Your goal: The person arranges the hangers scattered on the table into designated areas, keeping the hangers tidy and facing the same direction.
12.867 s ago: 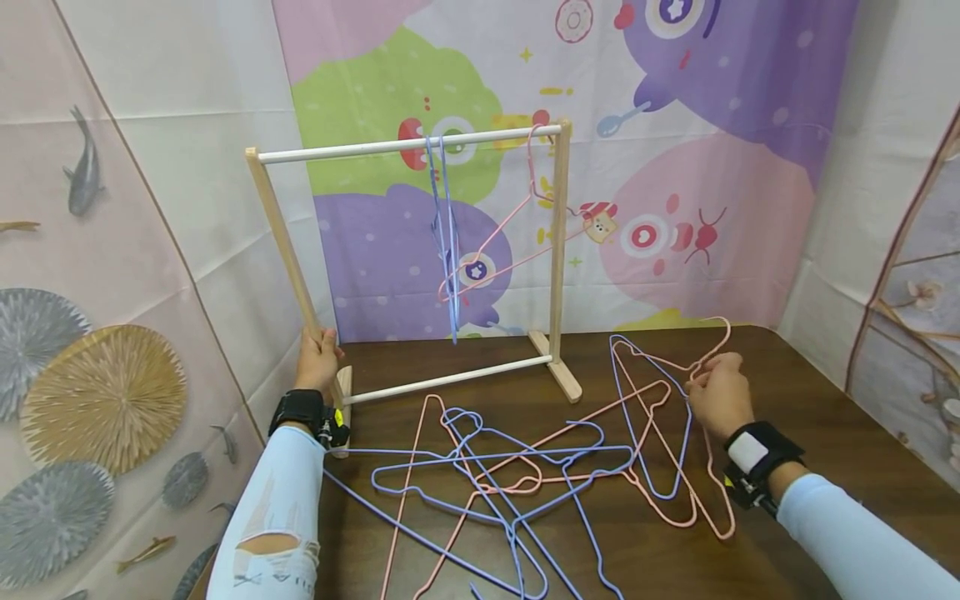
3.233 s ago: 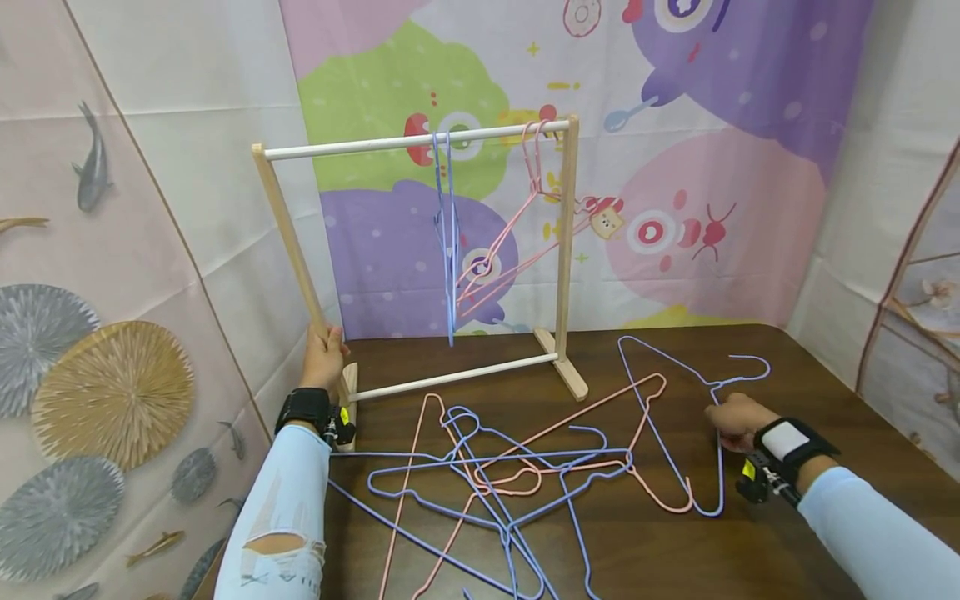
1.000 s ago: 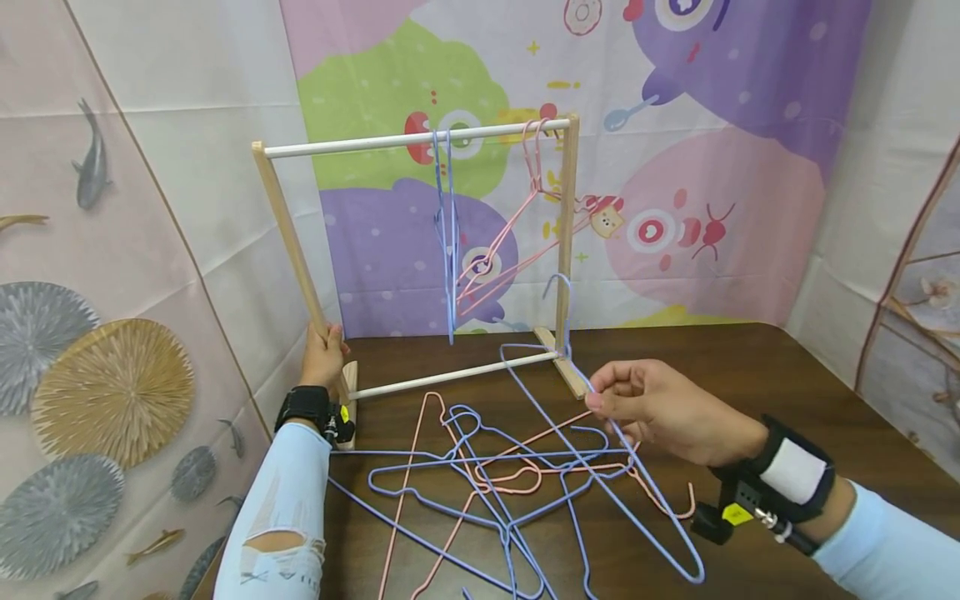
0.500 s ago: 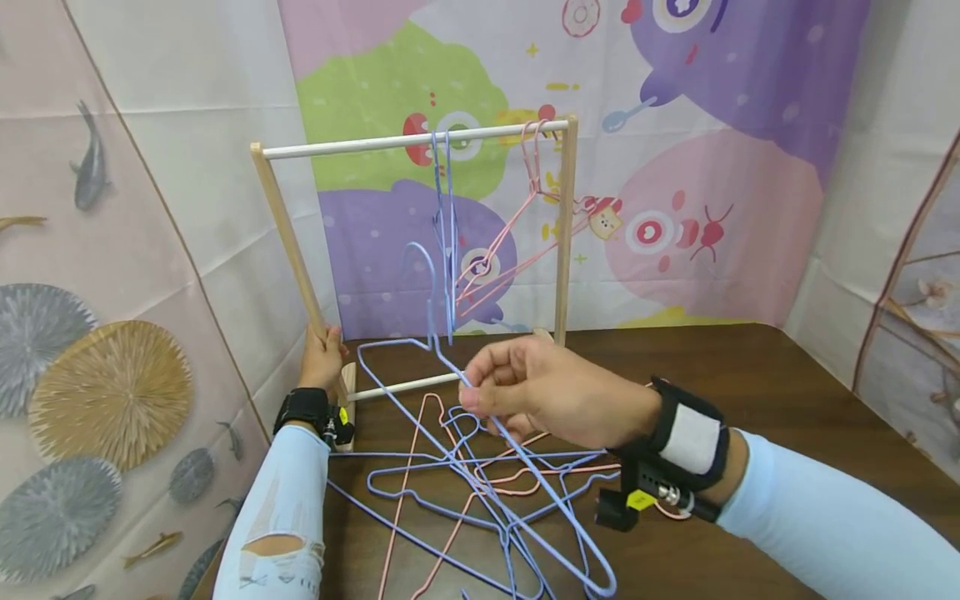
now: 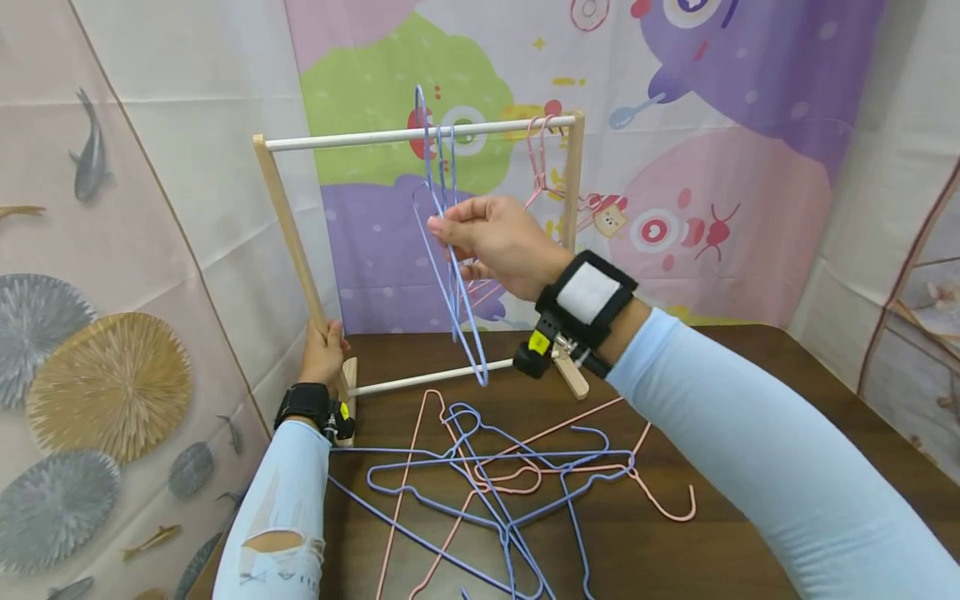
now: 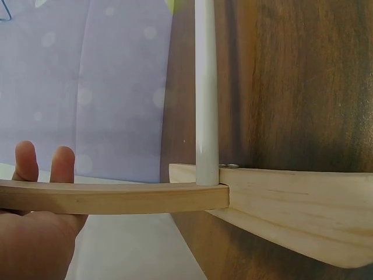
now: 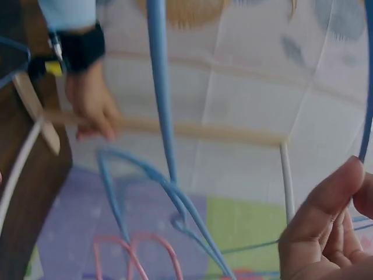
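Observation:
My right hand [image 5: 498,242] pinches a blue hanger [image 5: 427,154] by one sloping arm, in front of the rack's white top rail [image 5: 352,141]. The hanger's hook rises above the rail and overlaps it in the head view; its long lower end points down toward the table. Right behind it, blue hangers [image 5: 453,171] hang on the rail, and two pink hangers [image 5: 542,158] hang near the right post. Low on the rack's left wooden post [image 5: 288,225], my left hand [image 5: 322,358] keeps its grip. The left wrist view has the post [image 6: 128,199] between thumb side and fingers.
Across the dark wooden table [image 5: 735,400] lies a tangle of blue hangers [image 5: 495,525] and pink hangers [image 5: 667,512], in front of the rack. A white lower bar [image 5: 420,379] joins the rack's wooden feet [image 5: 572,379]. Printed cloth stands behind and at both sides.
A second pink hanger has joined the first on the rail. My right hand has lifted a blue hanger from the table's right side, leftward and up to the rail. My left hand stays put.

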Demonstrator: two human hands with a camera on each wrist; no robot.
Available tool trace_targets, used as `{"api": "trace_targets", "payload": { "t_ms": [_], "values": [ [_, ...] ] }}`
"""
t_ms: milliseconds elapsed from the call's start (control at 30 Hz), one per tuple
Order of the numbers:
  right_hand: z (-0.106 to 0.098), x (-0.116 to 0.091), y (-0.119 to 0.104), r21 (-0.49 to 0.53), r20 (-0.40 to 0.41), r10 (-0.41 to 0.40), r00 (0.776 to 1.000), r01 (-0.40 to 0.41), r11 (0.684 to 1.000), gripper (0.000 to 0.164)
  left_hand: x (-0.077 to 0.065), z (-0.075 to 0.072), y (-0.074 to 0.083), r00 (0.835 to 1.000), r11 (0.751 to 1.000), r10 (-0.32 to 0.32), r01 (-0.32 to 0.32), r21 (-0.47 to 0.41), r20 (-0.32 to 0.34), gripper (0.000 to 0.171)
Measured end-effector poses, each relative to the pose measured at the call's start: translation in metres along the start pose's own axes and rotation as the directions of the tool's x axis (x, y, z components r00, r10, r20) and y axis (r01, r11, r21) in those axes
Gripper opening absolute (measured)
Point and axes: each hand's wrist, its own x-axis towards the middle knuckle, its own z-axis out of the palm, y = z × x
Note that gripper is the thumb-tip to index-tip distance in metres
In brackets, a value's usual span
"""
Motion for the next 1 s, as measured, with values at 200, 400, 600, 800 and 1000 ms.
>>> {"api": "trace_targets", "payload": {
  "t_ms": [200, 400, 600, 800, 1000],
  "values": [
    [0.000, 0.034, -0.012, 0.030, -0.120, 0.004, 0.993, 0.000, 1.000, 0.016, 0.000, 0.001, 0.003, 1.000, 1.000, 0.006, -0.006, 0.019, -0.002, 0.023],
    [0.006, 0.052, -0.009, 0.044, -0.187, 0.074, 0.980, -0.067, 0.997, 0.020, -0.002, 0.000, -0.002, 1.000, 1.000, -0.003, 0.003, 0.021, -0.004, 0.021],
    [0.008, 0.060, 0.000, 0.074, -0.203, 0.146, 0.968, -0.134, 0.988, 0.025, -0.004, 0.002, -0.003, 1.000, 1.000, -0.011, 0.011, 0.006, 0.006, 0.019],
    [0.006, 0.057, 0.002, 0.093, -0.150, 0.196, 0.969, -0.184, 0.979, 0.027, -0.003, 0.002, -0.002, 1.000, 0.999, 0.001, -0.002, 0.035, 0.011, 0.024],
    [0.002, 0.063, 0.010, 0.121, -0.103, 0.194, 0.976, -0.181, 0.976, 0.018, 0.002, -0.001, -0.001, 1.000, 1.000, 0.002, -0.002, 0.015, 0.006, 0.023]
  ]
}}
